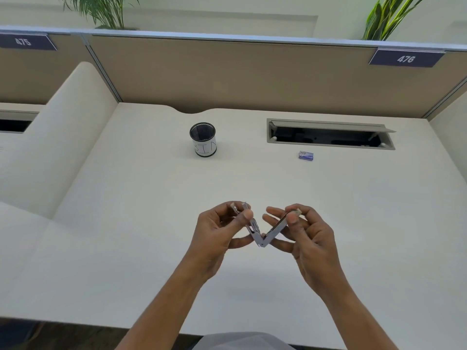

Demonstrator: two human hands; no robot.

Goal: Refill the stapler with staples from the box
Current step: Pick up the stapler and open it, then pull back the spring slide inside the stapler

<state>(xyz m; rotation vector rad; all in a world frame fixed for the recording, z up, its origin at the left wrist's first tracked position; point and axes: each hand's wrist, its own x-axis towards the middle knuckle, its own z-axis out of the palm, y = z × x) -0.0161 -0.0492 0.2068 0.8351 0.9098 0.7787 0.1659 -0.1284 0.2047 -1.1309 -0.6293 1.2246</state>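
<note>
The pale desk [126, 248] carries a mesh cup [203, 139] at about eleven o'clock from the hands. The left hand [214, 236] and right hand [307, 236] each pinch one arm of the stapler [262, 236], swung open in a V above the desk. The small staple box [306, 155] lies at one o'clock, well apart.

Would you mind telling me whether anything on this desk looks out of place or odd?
Nothing looks damaged or spilled. The stapler is hinged open in a V between the left hand and right hand, as refilling needs. The staple box lies far back on the desk, beside the open cable hatch.
</note>
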